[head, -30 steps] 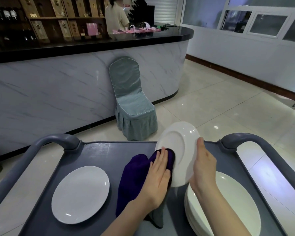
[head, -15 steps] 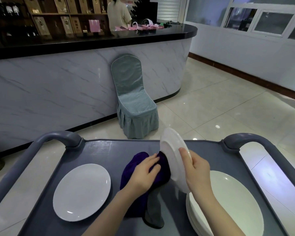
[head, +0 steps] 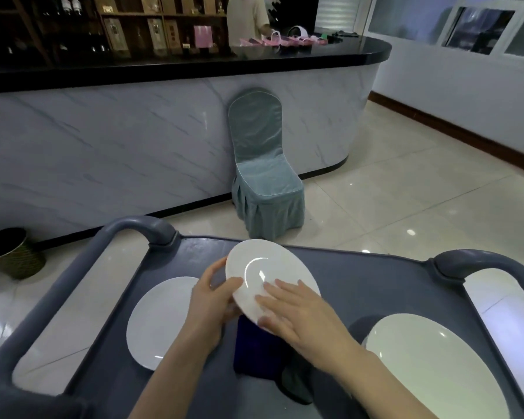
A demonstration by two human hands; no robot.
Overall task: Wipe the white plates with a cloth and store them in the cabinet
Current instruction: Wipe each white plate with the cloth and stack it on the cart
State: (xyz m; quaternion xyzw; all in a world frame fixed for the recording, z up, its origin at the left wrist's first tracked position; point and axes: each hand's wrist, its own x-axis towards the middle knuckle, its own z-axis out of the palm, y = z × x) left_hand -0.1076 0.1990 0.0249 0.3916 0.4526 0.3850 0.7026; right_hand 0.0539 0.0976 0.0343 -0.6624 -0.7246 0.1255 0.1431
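Note:
I hold a white plate [head: 270, 270] tilted face up over the grey cart [head: 360, 285]. My left hand [head: 212, 303] grips its left rim, thumb on top and fingers behind. My right hand [head: 297, 316] lies on the plate's near part with fingers spread and nearly straight. A purple cloth [head: 254, 355] hangs below the plate between my wrists; what holds it is hidden. One white plate [head: 158, 325] lies flat on the cart at the left. A stack of white plates [head: 430, 367] sits at the right.
The cart has raised grey handles at the left [head: 133, 231] and right [head: 478, 261]. Beyond it stand a covered grey-green chair [head: 263, 176], a marble counter [head: 133, 140] with a person [head: 248, 19] behind it, and a dark bin [head: 9, 252] on the tiled floor.
The plate turned from standing on edge to tilted face up. My left hand left the cloth and took the plate's rim. My right hand now lies on top of the plate.

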